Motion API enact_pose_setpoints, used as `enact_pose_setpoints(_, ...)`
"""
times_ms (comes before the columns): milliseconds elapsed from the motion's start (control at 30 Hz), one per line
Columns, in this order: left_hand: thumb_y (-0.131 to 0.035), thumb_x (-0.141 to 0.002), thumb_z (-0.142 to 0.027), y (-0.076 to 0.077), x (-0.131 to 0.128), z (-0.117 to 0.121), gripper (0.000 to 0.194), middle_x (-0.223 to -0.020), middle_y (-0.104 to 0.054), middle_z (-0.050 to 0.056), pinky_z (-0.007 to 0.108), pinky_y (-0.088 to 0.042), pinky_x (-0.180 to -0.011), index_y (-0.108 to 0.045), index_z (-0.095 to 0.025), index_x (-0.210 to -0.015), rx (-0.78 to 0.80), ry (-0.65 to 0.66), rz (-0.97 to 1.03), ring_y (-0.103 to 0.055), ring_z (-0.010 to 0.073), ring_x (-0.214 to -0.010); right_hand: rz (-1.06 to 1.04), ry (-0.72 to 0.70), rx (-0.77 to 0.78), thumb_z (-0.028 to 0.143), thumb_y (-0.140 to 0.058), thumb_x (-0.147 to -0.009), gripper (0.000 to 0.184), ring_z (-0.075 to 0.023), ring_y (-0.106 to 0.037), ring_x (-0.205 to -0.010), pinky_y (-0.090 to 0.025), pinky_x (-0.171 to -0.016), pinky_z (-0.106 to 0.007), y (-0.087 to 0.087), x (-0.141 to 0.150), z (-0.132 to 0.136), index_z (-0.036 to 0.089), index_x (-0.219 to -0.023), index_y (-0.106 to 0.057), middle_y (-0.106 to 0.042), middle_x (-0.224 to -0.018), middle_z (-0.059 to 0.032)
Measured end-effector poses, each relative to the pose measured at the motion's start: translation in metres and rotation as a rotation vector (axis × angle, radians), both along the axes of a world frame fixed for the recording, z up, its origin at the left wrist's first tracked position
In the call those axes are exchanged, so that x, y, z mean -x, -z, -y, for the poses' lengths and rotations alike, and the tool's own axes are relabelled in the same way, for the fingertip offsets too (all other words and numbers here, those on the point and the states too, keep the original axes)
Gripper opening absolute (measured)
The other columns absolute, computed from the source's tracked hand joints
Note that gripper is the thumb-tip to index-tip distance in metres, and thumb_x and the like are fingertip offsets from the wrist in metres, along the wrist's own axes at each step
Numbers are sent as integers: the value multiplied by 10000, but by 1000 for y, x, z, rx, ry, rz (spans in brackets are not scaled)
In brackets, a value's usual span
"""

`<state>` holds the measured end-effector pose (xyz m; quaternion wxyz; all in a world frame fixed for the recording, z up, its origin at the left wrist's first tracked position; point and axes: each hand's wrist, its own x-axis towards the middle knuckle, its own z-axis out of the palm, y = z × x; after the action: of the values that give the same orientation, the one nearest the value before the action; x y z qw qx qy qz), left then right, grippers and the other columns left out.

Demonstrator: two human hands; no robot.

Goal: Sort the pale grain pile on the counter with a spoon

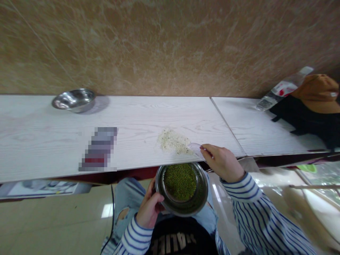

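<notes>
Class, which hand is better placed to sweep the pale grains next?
Probably the right hand: it holds a clear plastic piece by the pale grains; the left hand grips the bowl of green beans.

The black shirt (183, 226) bears pale lettering (174, 243) that seems to include "ALIE", its outer letters unclear.

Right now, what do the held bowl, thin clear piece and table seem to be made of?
Bowl in the left hand: probably stainless steel, polished, judging by its grey shine.
Thin clear piece in the right hand: likely smooth plastic, since it is see-through with a purplish tint.
Table: white with a wood-grain pattern, possibly wood or laminate.
</notes>
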<state>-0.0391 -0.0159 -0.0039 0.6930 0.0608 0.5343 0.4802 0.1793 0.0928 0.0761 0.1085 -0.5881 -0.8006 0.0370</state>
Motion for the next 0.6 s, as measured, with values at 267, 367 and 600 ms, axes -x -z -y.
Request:
enact_pose_setpoints(267,-520,-541,-87,-2,-1,0,772,-872,-605,6,261,-442,-473,-432,-254,-1289,-3,-4,-11,-506,148,-637,-60,-30,101,312,-357,-892,292,-159,-635,-704,-420,-635,-278,-7,11,7,216,-948,-628,-692,-817,-38)
enact_pose_setpoints(367,-524,-537,-93,-1,0,0,790,-854,-604,7,272,-445,-477,-415,-246,-1305,-14,9,7,-508,152,-624,-84,-42,114,314,-357,-893,296,-159,-637,-732,-428,-652,-275,-8,13,10,213,-954,-628,-691,-838,-42)
enact_pose_setpoints(600,-538,-530,-103,0,0,0,805,-867,-611,8,268,-435,-473,-416,-255,-1311,-10,3,4,-516,155,-623,-143,-51,106,315,-368,-893,295,-144,-627,-692,-432,-623,-261,-8,7,15,210,-933,-640,-690,-836,-43)
